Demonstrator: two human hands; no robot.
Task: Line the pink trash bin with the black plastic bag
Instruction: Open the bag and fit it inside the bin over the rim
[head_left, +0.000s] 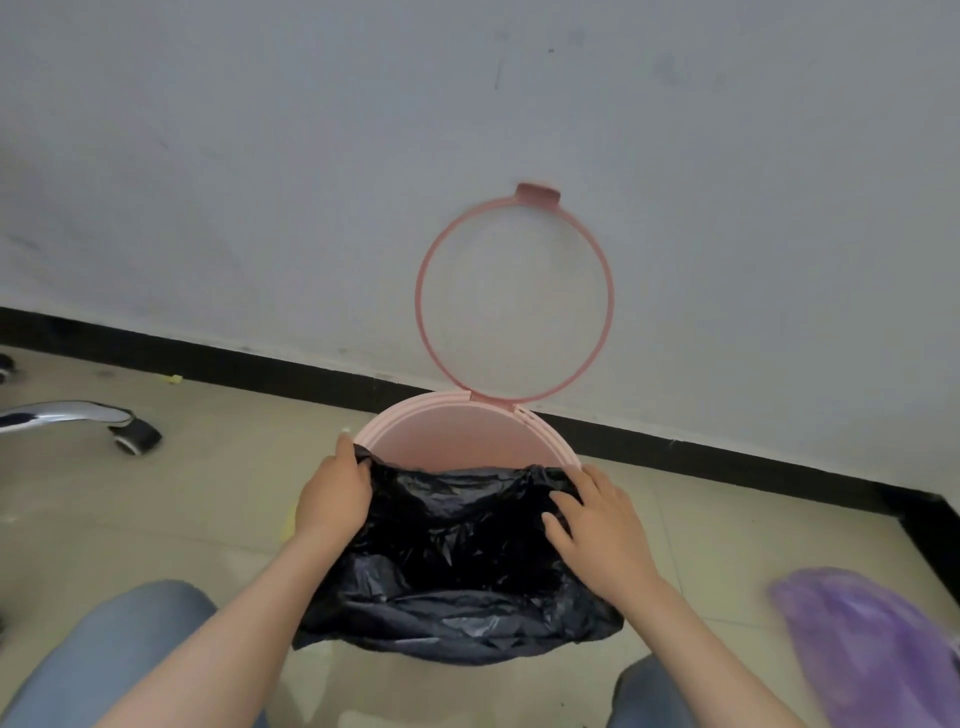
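The pink trash bin (457, 431) stands on the floor against the wall, its pink ring (514, 291) flipped up and leaning on the wall. A black plastic bag (452, 561) hangs inside the bin, its mouth folded over the near rim and down the front; the far inner wall of the bin is bare. My left hand (332, 493) pinches the bag's edge at the left rim. My right hand (597, 525) rests with spread fingers on the bag at the right rim, pressing it down.
A white wall with a black baseboard (260, 364) runs behind the bin. A chair leg with a caster (130, 434) sits at the left. A purple plastic bag (872, 649) lies at the lower right. My knees in jeans (104, 660) flank the bin.
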